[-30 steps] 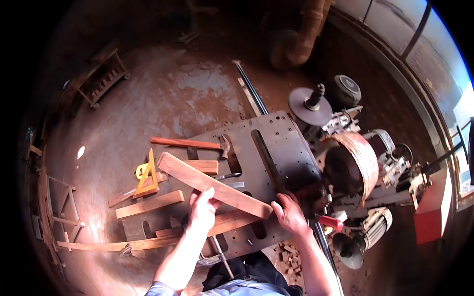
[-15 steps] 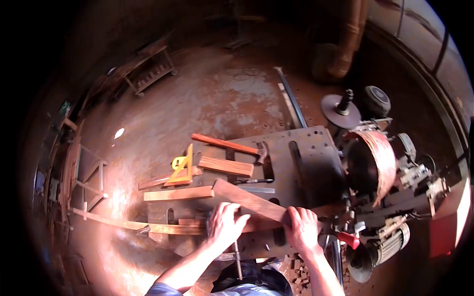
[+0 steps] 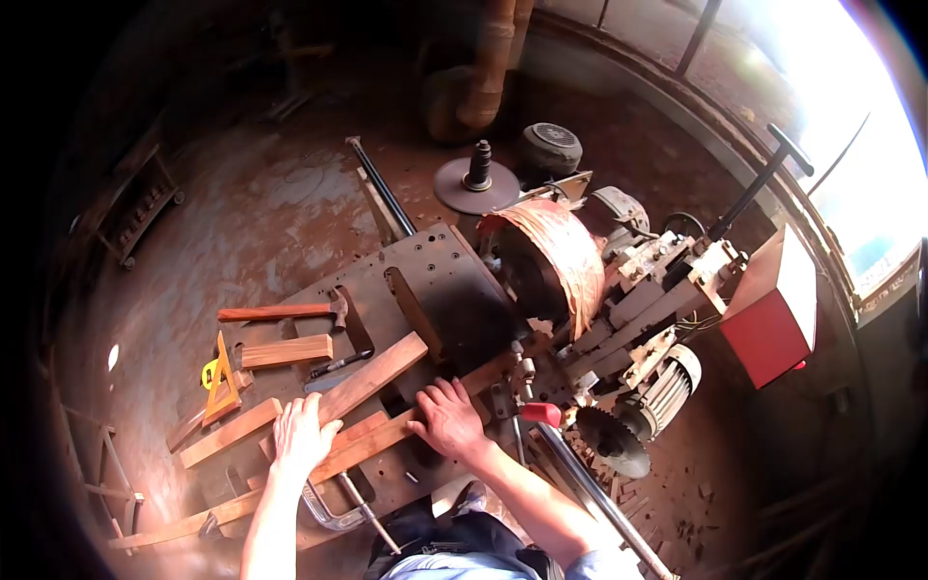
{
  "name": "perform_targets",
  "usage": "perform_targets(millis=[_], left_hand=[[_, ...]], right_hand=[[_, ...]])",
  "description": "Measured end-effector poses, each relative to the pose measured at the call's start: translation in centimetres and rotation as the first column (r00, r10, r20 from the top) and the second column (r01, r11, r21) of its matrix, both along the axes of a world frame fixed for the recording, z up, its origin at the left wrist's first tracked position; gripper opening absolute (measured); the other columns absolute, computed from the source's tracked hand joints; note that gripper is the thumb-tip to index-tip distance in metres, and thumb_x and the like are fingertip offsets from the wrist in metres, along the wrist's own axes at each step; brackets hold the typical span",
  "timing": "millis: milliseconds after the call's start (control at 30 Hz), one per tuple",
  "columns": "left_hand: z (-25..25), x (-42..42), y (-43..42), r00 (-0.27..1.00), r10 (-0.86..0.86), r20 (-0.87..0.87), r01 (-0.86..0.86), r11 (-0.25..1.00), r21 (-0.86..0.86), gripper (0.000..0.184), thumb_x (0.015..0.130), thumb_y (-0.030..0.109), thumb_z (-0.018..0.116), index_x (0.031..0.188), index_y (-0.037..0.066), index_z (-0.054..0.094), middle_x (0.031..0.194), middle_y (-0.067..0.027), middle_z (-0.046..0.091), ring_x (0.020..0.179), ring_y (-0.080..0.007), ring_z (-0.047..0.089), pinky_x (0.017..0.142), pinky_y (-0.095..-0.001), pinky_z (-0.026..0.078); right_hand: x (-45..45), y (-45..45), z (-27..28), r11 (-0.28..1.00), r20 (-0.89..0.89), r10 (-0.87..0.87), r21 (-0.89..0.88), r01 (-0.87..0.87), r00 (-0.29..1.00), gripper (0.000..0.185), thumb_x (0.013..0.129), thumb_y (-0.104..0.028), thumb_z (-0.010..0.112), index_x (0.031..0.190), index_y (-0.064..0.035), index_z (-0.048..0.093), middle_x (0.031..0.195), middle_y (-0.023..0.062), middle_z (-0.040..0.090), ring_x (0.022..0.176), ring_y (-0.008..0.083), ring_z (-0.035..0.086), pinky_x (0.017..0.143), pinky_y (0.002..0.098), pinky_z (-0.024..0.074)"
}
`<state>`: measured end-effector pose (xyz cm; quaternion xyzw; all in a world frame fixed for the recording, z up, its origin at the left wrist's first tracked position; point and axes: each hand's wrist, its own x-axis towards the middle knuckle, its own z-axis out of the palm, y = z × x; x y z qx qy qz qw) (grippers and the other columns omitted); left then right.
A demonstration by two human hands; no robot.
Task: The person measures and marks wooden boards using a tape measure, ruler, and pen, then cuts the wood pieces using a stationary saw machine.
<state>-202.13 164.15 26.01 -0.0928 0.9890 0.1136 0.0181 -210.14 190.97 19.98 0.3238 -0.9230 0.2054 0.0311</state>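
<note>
My left hand (image 3: pixel 304 435) is closed around the lower end of a wooden block (image 3: pixel 377 372), which lies slanted across the metal machine table. My right hand (image 3: pixel 451 418) rests on a long wooden strip (image 3: pixel 372 442), thumb and fingers apart, with no block in it. A C-clamp (image 3: pixel 333 517) sits at the table's front edge, below the strip. To the left of the held block lie another wooden piece (image 3: pixel 230 432), a shorter block (image 3: pixel 287 352) and a black pen-like tool (image 3: pixel 340 364). Behind them is a hammer (image 3: pixel 280 312) with an orange handle.
A yellow set square (image 3: pixel 222 382) and a yellow tape measure (image 3: pixel 208 375) are at the table's left end. Right of the slotted metal table (image 3: pixel 319 285) stand a covered round guard (image 3: pixel 556 256), a toothed saw blade (image 3: pixel 609 442), a red handle (image 3: pixel 541 414) and a motor (image 3: pixel 667 391).
The view has swung right. The block has turned, its free end now pointing up and right. My left hand has moved onto it, and my right hand has let go, coming onto the strip.
</note>
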Motion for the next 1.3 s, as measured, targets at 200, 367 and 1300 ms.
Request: perform_targets(millis=[200, 367, 1300], left_hand=[[-0.8, -3.1, 4.1, 0.994, -0.072, 0.084, 0.066, 0.996, 0.064, 0.057, 0.081, 0.03, 0.076, 0.126, -0.001, 0.059, 0.121, -0.021, 0.064, 0.118, -0.0367, 0.059, 0.102, -0.0506, 0.046], [-1.6, -5.8, 7.4, 0.981, -0.175, 0.082, 0.161, 0.974, 0.157, 0.053, 0.082, 0.035, 0.076, 0.122, 0.003, 0.062, 0.112, -0.0215, 0.069, 0.111, -0.0401, 0.065, 0.095, -0.0516, 0.051], [-6.3, -9.3, 17.4, 0.992, -0.118, -0.04, 0.125, 0.942, 0.312, 0.023, 0.093, 0.032, 0.066, 0.094, 0.009, 0.072, 0.099, -0.0123, 0.064, 0.104, -0.0314, 0.056, 0.086, -0.0476, 0.046]], right_hand=[[0.8, -0.4, 0.0, 0.997, 0.03, -0.074, 0.005, 0.074, 0.997, 0.049, 0.086, -0.052, 0.069, 0.102, -0.0059, 0.066, 0.101, 0.0098, 0.061, 0.112, 0.0278, 0.056, 0.117, 0.048, 0.0328], [2.2, 0.5, 0.1, 0.995, 0.016, -0.098, -0.029, 0.098, 0.995, 0.049, 0.087, -0.052, 0.068, 0.104, -0.0057, 0.066, 0.1, 0.0095, 0.061, 0.111, 0.0276, 0.056, 0.118, 0.0475, 0.0323], [1.9, 5.8, 4.0, 0.906, 0.336, -0.195, -0.298, 0.301, 0.921, 0.045, 0.09, -0.01, 0.071, 0.129, 0.0067, 0.057, 0.136, 0.0236, 0.055, 0.123, 0.0363, 0.057, 0.104, 0.0394, 0.0473]])
